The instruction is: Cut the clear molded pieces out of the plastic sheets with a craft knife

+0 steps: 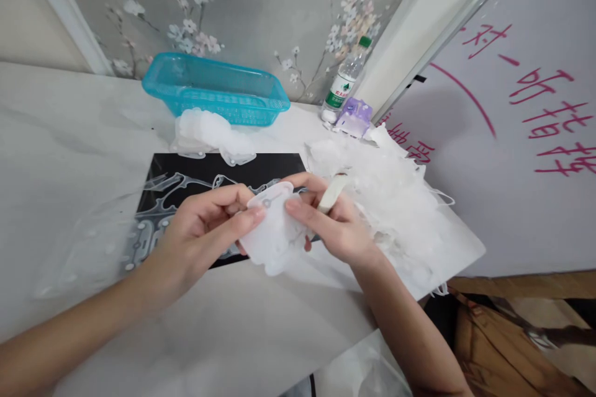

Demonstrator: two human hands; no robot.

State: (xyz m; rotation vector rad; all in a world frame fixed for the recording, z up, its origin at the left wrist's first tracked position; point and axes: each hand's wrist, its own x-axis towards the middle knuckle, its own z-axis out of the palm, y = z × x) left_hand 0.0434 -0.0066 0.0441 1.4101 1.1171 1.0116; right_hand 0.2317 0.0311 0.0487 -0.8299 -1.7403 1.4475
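Both hands hold a thin, translucent white plastic sheet piece [274,237] with a rounded, wavy outline, above the table. My left hand [200,229] pinches its left edge between thumb and fingers. My right hand [333,223] grips the right edge, thumb on top. A pale, flat, strip-like tool [333,192] also sticks up between the right fingers; its kind cannot be made out. Beneath the hands lies a black mat [195,164] with clear plastic cut-out sheets [151,239] on it. Similar rounded white pieces [207,130] are piled at the mat's back edge.
A blue plastic basket [218,68] stands at the back by the wall. Right of it are a water bottle [342,84] with a green cap and a purple packet [354,118]. White plastic scraps [391,198] heap on the right. A brown bag [503,347] sits at lower right.
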